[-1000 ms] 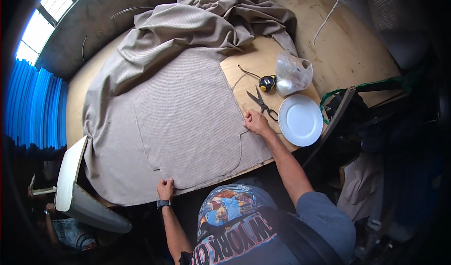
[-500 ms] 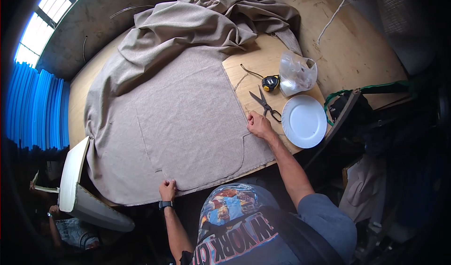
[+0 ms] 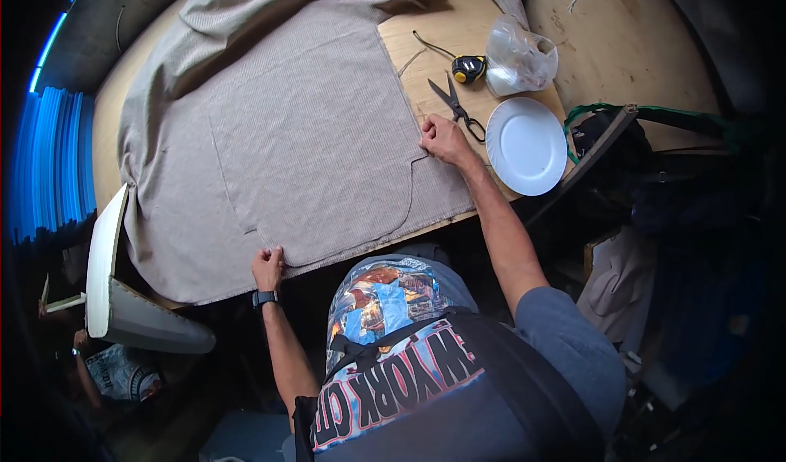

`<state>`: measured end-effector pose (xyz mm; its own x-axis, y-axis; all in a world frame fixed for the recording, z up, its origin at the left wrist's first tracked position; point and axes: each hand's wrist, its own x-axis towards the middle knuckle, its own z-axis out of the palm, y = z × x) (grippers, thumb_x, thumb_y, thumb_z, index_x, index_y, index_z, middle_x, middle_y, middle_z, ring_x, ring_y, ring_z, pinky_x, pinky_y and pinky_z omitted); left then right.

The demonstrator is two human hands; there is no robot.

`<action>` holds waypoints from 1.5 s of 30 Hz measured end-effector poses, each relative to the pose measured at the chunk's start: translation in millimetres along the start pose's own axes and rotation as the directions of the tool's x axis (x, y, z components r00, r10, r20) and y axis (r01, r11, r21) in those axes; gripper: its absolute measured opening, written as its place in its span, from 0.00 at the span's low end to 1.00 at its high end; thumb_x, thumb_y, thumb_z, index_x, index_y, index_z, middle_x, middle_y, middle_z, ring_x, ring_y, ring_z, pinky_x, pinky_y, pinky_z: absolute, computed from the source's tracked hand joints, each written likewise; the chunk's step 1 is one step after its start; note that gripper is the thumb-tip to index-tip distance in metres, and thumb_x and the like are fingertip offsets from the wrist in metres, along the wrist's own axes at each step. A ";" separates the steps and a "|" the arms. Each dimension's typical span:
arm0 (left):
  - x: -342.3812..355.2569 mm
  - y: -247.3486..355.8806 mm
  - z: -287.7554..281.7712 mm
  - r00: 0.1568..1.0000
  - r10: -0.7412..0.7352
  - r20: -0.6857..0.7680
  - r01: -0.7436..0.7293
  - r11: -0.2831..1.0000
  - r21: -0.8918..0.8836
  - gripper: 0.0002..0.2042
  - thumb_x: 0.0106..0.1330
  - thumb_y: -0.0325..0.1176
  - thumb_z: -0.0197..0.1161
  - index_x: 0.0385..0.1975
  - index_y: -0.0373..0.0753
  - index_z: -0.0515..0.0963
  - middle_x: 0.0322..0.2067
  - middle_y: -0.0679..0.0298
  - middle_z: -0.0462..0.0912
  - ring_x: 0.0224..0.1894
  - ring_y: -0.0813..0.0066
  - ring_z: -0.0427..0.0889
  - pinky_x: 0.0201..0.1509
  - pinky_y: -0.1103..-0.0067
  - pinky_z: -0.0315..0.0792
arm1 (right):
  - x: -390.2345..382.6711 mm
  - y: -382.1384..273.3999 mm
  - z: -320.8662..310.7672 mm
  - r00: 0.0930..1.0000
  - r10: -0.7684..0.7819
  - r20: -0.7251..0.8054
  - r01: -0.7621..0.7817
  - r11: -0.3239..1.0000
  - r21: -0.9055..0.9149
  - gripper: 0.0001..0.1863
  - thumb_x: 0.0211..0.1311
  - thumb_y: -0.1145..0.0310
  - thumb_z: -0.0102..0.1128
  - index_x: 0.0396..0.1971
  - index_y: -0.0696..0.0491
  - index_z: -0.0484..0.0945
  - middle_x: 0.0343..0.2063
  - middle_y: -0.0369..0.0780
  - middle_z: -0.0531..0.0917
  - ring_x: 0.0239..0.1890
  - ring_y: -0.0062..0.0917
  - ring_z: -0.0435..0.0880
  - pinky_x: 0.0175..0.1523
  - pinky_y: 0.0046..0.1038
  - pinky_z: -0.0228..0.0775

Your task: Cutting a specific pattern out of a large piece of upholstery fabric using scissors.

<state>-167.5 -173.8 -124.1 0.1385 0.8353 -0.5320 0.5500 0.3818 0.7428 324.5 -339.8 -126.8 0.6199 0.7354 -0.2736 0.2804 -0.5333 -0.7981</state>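
Note:
A large beige-brown fabric lies spread on the wooden table, its far part bunched in folds. At its front edge my left hand, with a dark watch on the wrist, is closed, fingertips pinching the cloth. My right hand is closed in a pinch at the fabric's right edge. A thin dark curved line runs over the cloth between my hands; whether cord or drawn mark I cannot tell. Just beyond my right hand lie black scissors, partly opened. A white plate is to its right.
A tape measure and a clear plastic bag sit on bare wood of the table. Blue stacked strips stand at the left. A pale curved panel juts up by the front left edge, with another person beyond.
The view has tilted, so the table and cloth appear higher and slightly left in the picture. Both hands keep their places on the fabric.

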 end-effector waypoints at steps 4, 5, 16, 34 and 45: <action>-1.5 -0.7 -0.6 1.000 0.010 0.007 -0.010 0.999 0.039 0.14 0.63 0.34 0.68 0.24 0.40 0.68 0.19 0.70 0.73 0.18 0.83 0.71 0.19 0.83 0.65 | 1.1 3.2 7.3 0.995 -0.081 -0.058 0.076 0.993 -0.090 0.07 0.52 0.71 0.59 0.31 0.56 0.77 0.25 0.47 0.82 0.30 0.37 0.84 0.37 0.34 0.75; -2.2 -0.5 -0.9 0.999 0.037 -0.011 -0.035 0.993 0.114 0.13 0.63 0.34 0.68 0.25 0.39 0.70 0.19 0.70 0.73 0.18 0.83 0.70 0.20 0.83 0.65 | 1.2 4.1 8.9 0.996 -0.075 -0.053 0.071 0.995 -0.073 0.07 0.52 0.70 0.59 0.31 0.56 0.77 0.24 0.46 0.82 0.29 0.36 0.83 0.36 0.33 0.74; -10.9 0.5 2.7 0.987 0.151 -0.057 -0.134 0.963 0.232 0.12 0.62 0.34 0.68 0.27 0.35 0.73 0.19 0.69 0.76 0.20 0.84 0.72 0.25 0.83 0.69 | -9.3 9.3 17.6 0.988 -0.132 -0.084 0.126 0.990 -0.069 0.12 0.53 0.70 0.67 0.36 0.55 0.76 0.23 0.38 0.82 0.27 0.24 0.82 0.36 0.27 0.75; -61.0 43.1 92.3 0.462 0.759 0.459 -0.856 0.246 0.455 0.22 0.64 0.35 0.63 0.60 0.47 0.74 0.62 0.56 0.69 0.68 0.54 0.63 0.70 0.59 0.55 | -116.5 -62.2 112.9 0.542 -0.709 0.451 0.839 0.424 -0.341 0.26 0.63 0.53 0.61 0.58 0.49 0.75 0.65 0.44 0.68 0.68 0.41 0.63 0.71 0.44 0.56; -49.0 42.5 110.2 0.569 0.740 0.360 -0.778 0.341 0.528 0.26 0.63 0.42 0.63 0.62 0.46 0.72 0.68 0.56 0.63 0.72 0.57 0.56 0.75 0.58 0.46 | -74.6 -45.7 105.4 0.778 -0.586 0.228 0.597 0.576 -0.558 0.32 0.65 0.50 0.56 0.65 0.49 0.67 0.70 0.47 0.60 0.73 0.45 0.54 0.74 0.49 0.42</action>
<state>-60.1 -242.1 -111.2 0.7819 0.6152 0.1006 0.5146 -0.7281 0.4529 188.2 -326.3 -126.5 0.1508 0.9796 0.1329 0.9410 -0.1010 -0.3230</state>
